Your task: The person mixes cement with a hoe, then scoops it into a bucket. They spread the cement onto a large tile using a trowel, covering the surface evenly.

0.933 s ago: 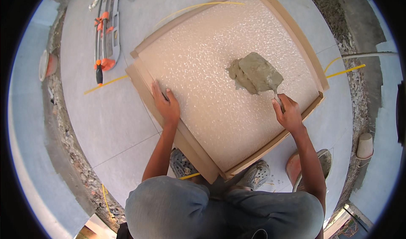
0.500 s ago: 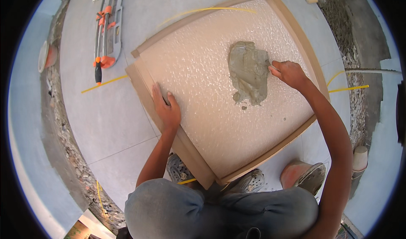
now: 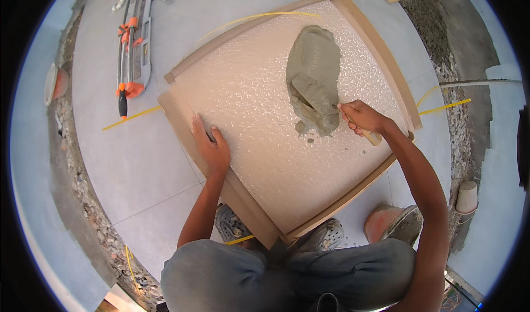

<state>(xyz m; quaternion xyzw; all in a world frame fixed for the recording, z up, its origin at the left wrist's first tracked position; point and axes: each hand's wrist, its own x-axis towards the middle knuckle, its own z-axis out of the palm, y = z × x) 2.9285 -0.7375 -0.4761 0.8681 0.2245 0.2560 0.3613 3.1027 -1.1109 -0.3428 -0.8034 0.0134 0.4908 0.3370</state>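
Observation:
A large square beige panel (image 3: 243, 163) with a wet, glistening surface and brown cardboard strips (image 3: 381, 47) along its edges lies before me. Grey mortar (image 3: 317, 52) is spread in an oblong patch on its upper right part. My right hand (image 3: 361, 117) is closed round the wooden handle of a trowel (image 3: 373, 138) at the patch's lower right; mortar hides most of the blade. My left hand (image 3: 212, 149) rests on the panel's left edge with its fingers stretched out and thumb apart. A dark spot shows between thumb and forefinger, too small to make out.
An orange and grey tile cutter (image 3: 132, 52) lies on the grey tiled floor (image 3: 149, 168) at far left. A mortar-stained bucket (image 3: 386, 223) stands by my right knee, a pale bucket (image 3: 467, 197) farther right. Yellow straps (image 3: 447, 106) stick out around the panel. Rubble (image 3: 91, 212) borders the floor.
My right hand has drawn the trowel down toward me, and its wooden handle now shows. The mortar is smoother and reaches farther up the panel. My left hand stays on the edge.

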